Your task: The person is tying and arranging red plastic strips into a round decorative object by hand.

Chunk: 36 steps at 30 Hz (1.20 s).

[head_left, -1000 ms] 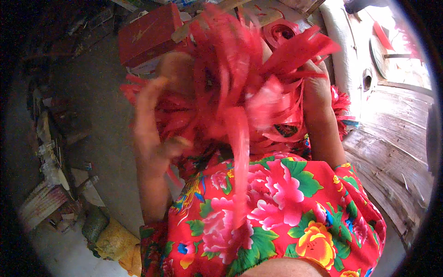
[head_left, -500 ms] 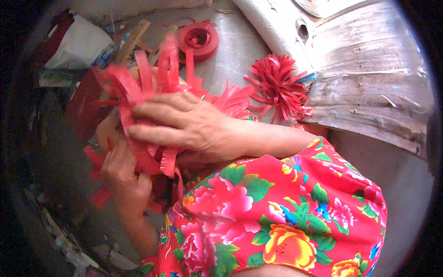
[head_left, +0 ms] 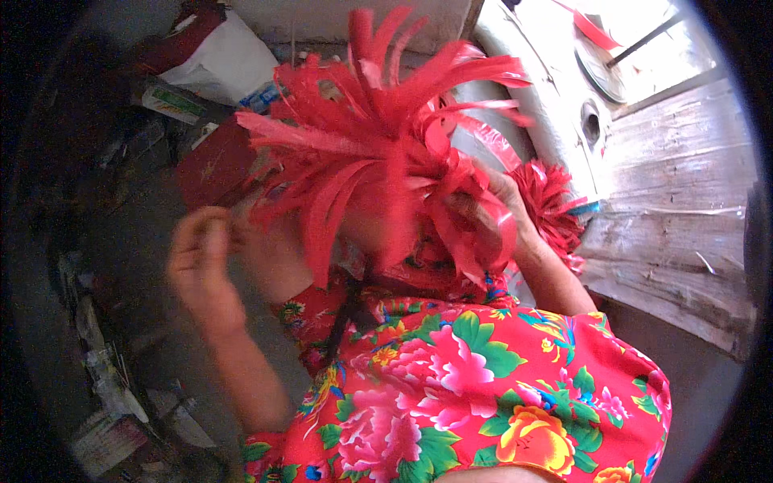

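A big bunch of glossy red plastic strips [head_left: 362, 173], fanned out like a pom-pom, hangs in front of my chest. My right hand [head_left: 506, 193] grips its right side, with most of the fingers hidden behind the strips. To the left of the bunch, apart from it, my left hand [head_left: 205, 262] is raised with its fingers curled in toward the thumb; whether anything small is between them does not show. A second red strip pom-pom [head_left: 547, 205] rests behind my right forearm. Strips in the middle are smeared by motion.
A weathered wooden board [head_left: 676, 201] stands at the right. A pale pipe-like roll [head_left: 535, 97] runs along the back. A white bag [head_left: 221, 64] and a dark red flat piece [head_left: 217, 165] lie at the back left. Scraps [head_left: 113, 386] litter the lower left.
The red bunch has come up and swung to the right, its strips spreading out. My right hand went from lying over the strips to its right side; my left hand came away from it.
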Motion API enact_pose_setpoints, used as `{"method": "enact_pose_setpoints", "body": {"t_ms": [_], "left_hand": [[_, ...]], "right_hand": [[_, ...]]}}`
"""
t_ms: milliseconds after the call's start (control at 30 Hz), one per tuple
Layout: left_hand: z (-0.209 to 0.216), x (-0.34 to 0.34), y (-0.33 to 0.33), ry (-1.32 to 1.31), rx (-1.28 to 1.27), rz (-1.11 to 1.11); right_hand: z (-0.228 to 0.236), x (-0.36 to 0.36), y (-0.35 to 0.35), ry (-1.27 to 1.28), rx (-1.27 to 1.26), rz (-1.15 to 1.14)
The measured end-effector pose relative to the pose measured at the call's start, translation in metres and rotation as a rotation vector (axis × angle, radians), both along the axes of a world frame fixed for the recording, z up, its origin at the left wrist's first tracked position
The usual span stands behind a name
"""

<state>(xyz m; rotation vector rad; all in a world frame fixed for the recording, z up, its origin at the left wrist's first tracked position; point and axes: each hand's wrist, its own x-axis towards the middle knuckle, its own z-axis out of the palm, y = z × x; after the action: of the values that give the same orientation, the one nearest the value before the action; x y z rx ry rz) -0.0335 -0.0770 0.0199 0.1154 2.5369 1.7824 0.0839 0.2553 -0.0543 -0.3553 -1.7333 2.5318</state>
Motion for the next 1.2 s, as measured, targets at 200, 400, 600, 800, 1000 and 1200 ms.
{"method": "enact_pose_setpoints", "body": {"t_ms": [200, 400, 600, 800, 1000, 1200], "left_hand": [[-0.05, 0.044, 0.069, -0.011, 0.154, -0.266], [-0.058, 0.03, 0.081, -0.166, 0.387, -0.115], [-0.045, 0.024, 0.085, -0.101, 0.546, 0.11], [-0.054, 0.031, 0.079, -0.253, 0.755, 0.161], [-0.043, 0.039, 0.085, -0.272, 0.825, 0.106], [-0.049, 0.041, 0.072, -0.116, 0.349, -0.083]], "right_hand": [[-0.002, -0.008, -0.017, 0.208, 0.946, 0.052], [0.038, -0.005, -0.04, 0.218, 1.3, 0.26], [0.069, -0.003, -0.035, 0.228, 0.968, 0.756], [0.072, -0.026, -0.04, 0.066, 0.706, 0.406], [0.053, -0.055, -0.065, 0.373, 0.692, 0.122], [0.028, -0.06, -0.067, -0.075, -0.037, 0.103]]}}
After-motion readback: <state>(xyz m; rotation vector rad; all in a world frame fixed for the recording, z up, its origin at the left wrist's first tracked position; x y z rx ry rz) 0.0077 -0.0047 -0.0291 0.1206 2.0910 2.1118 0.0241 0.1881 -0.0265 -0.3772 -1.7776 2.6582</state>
